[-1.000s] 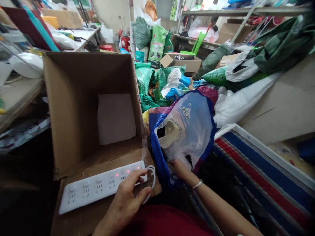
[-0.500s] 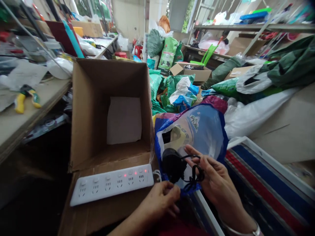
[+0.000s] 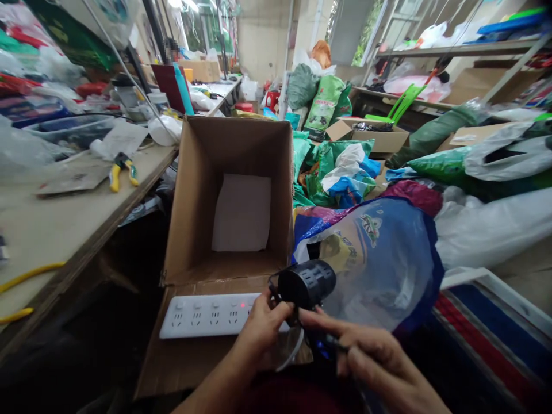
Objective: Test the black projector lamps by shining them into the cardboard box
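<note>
A black cylindrical device with slotted vents [image 3: 307, 284] is held just above the right end of a white multi-socket power strip [image 3: 207, 316]. My left hand [image 3: 263, 330] grips the device from below. My right hand [image 3: 366, 359] pinches a thin black cord [image 3: 334, 344] running from it. The strip lies on the cardboard flap of an open box [image 3: 228, 138], and one red light shows on it. My left hand hides the strip's end. To the right, a translucent plastic bag with blue trim [image 3: 379, 259] lies close to my right hand.
A workbench [image 3: 64, 224] to the left holds yellow-handled pliers [image 3: 123, 172] and assorted clutter. Green sacks [image 3: 332, 167] and cardboard boxes are heaped ahead, with loaded shelves [image 3: 452, 52] at the back right. A white-edged striped blue and red frame [image 3: 487, 316] lies at the lower right.
The black device has risen from the bag's mouth and moved left over the power strip, now gripped by my left hand. My view has turned left, shifting the box and strip rightward.
</note>
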The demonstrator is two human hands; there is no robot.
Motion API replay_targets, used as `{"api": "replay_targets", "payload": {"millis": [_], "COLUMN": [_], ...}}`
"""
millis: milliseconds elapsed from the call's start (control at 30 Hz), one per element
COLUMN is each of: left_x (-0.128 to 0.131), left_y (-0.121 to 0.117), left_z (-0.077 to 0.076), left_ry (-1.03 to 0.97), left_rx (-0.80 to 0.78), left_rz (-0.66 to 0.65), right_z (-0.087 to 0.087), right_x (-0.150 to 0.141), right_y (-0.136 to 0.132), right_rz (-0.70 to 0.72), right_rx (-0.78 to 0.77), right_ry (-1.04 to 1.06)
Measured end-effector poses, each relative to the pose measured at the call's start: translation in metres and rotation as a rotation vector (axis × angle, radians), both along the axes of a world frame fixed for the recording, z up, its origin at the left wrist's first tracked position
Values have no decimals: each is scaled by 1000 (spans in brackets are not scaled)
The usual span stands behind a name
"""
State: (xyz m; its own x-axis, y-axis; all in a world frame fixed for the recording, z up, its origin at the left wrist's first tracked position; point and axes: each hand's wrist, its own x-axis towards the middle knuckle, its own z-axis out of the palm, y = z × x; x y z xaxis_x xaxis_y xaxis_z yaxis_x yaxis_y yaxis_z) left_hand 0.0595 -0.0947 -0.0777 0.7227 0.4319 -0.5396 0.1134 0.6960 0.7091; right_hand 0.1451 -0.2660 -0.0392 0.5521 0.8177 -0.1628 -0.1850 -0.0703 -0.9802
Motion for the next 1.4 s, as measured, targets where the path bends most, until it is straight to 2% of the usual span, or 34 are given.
{"api": "replay_targets", "payload": {"millis": [67,100,233,300,367,467,533,600,667,700,767,867,1067,1233,1300,1400], "left_x": [-9,-13,-27,-34,-43,-59,-69,-77,-81,-82,-83,-84,-90,-96,-100,-107], "left_y": [8,12,19,22,27,39,51,61,69,72,74,74,78,87,91,97], "left_z": [4,6,10,14,21,34,40,42,43,43,44,48,64,78,82,84], "left_ry": [-96,-152,-264,-277,-310,-355,-354,-346,-349,-350,-340,-323,-340,-312,-315,-323], "left_rx": [9,-10,-122,-154,-164,-112,-66,-47,-64,-79,-108,-116,-51,-31,21,87], "left_rz": [-47,-74,-81,-68,-63,-8,30,38,30,37,53,79,167,285,317,334], "right_z": [0,-1,-8,-14,-22,-38,-53,-70,-87,-94,-105,-113,-110,-81,-70,-66], "right_x": [11,17,39,48,53,55,52,47,42,41,41,47,49,39,37,36], "right_y": [0,3,21,29,29,19,10,2,-2,-4,-7,-13,-19,-20,-20,-15], "right_rz": [-247,-322,-425,-414,-319,-9,221,376,440,456,462,426,395,208,246,415], "right_rx": [27,50,192,229,219,150,-19,-279,-496,-552,-567,-537,-450,-374,-355,-303], "right_ry": [86,110,313,420,390,161,-51,-282,-510,-593,-677,-688,-633,-406,-316,-285]}}
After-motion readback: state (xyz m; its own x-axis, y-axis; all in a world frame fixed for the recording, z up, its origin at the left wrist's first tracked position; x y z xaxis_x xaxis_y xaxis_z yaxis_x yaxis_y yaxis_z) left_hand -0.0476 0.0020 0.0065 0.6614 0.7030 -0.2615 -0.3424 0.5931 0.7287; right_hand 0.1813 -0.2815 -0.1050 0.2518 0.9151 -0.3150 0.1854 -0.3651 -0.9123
